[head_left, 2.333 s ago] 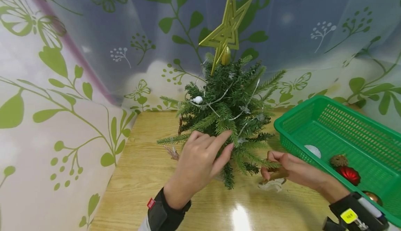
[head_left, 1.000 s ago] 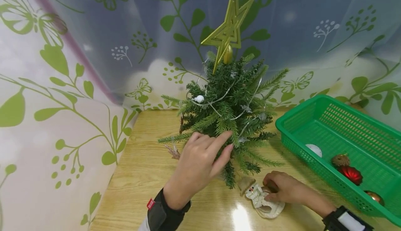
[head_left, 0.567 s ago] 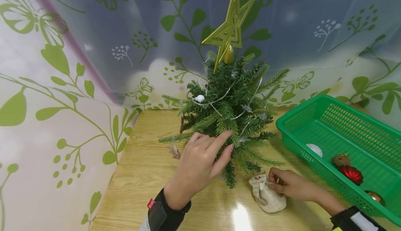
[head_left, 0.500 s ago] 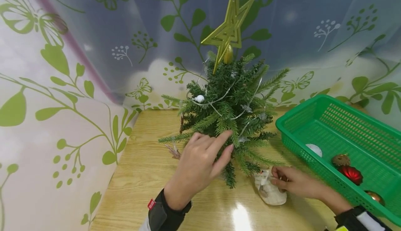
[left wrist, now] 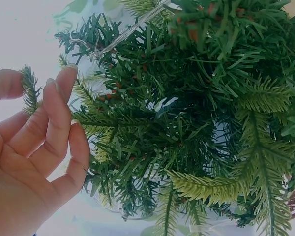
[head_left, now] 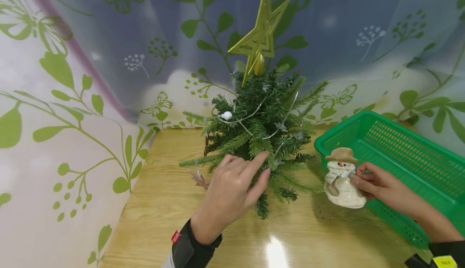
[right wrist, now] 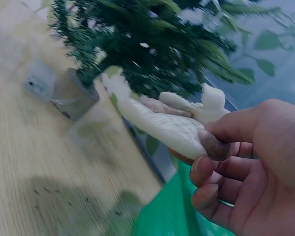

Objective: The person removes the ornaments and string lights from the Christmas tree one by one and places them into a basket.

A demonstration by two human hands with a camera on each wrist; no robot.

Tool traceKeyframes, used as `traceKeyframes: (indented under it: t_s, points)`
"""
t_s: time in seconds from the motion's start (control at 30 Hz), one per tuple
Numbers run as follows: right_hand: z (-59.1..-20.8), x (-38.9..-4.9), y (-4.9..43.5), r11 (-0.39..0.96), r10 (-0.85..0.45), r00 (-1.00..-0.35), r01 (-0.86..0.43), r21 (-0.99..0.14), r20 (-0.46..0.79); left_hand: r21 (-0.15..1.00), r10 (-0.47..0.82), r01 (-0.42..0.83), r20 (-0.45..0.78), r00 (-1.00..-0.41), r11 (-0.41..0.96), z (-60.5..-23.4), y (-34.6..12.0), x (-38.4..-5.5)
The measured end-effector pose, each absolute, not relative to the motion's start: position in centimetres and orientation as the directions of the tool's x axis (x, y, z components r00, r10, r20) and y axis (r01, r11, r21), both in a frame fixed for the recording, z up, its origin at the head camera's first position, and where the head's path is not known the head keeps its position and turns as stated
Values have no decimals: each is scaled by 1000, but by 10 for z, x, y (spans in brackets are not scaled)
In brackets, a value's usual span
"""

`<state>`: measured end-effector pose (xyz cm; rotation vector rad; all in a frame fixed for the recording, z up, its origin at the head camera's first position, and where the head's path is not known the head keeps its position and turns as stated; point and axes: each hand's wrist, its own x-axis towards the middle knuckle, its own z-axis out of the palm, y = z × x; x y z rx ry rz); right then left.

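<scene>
My right hand (head_left: 394, 193) pinches a snowman ornament (head_left: 345, 191) by its side, between thumb and fingers. The snowman has a tan hat, orange nose and pale scarf, and is held upright in front of the green basket's near corner. In the right wrist view the snowman (right wrist: 160, 123) shows edge-on, with the thumb on its brown mitten. My left hand (head_left: 232, 185) lies at the front of a small artificial Christmas tree (head_left: 250, 110), fingers loosely bent. In the left wrist view a sprig (left wrist: 30, 91) stands between thumb and fingers, with gaps around it.
A gold star (head_left: 259, 38) tops the tree, and a clear light string (head_left: 250, 118) winds through its branches. The green basket (head_left: 378, 116) stands at right. A pinkish glittery ornament (head_left: 197, 179) hangs low left. The tree's pot (right wrist: 73, 93) rests on the wooden table (head_left: 163, 219).
My right hand first reached at the tree's lower right branch, then drew the snowman away, turned it face-on and lifted it right, before the basket. The baubles there are now hidden. Left hand has stayed.
</scene>
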<state>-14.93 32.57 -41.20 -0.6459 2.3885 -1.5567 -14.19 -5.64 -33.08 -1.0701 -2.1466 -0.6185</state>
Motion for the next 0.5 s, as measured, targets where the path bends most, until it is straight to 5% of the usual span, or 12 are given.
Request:
traceKeyframes:
  t_s: [0.17, 0.37, 0.5]
  points:
    - [-419, -145, 352, 384, -386, -919, -235, -893, 76, 115, 523, 825, 722, -452, 554, -332, -57, -143]
    - [-424, -143, 379, 456, -197, -979, -51, -888, -45, 113, 521, 827, 727, -447, 551, -333, -56, -143]
    - [-433, -145, 397, 341, -133, -984, 64, -938, -115, 114, 522, 826, 725, -449, 552, -332, -56, -143]
